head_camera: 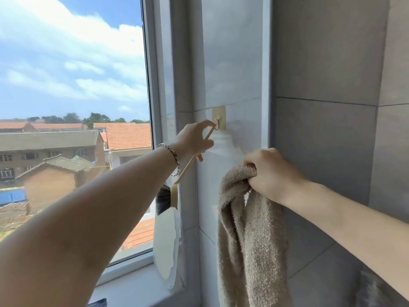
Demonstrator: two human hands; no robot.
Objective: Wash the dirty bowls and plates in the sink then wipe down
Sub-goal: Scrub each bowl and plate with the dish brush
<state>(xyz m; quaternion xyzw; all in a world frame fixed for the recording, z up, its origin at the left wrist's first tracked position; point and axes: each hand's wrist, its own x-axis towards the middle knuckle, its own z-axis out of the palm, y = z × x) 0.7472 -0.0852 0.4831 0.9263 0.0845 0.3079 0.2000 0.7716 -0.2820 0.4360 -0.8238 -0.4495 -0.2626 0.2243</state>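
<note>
Window (pixel 73 85) showing sky and tiled rooftops fills the 9 o'clock side; grey tiled wall (pixel 327 151) takes the 3 o'clock side. A gold adhesive hook (pixel 218 122) sits on the pale strip between them, near centre. Left hand (pixel 192 140), beaded bracelet (pixel 171 152) at the wrist: fingers pinch the upper end of the dish brush (pixel 184 172) handle right at the hook. The brush slants down toward 7 o'clock, dark bristles lowest. Cannot tell whether the handle tip is on the hook. Right hand (pixel 272 171), at 4 o'clock of the hook: fingers clenched round a bunched beige towel (pixel 247 240), which hangs toward 6 o'clock, apart from the hook.
</note>
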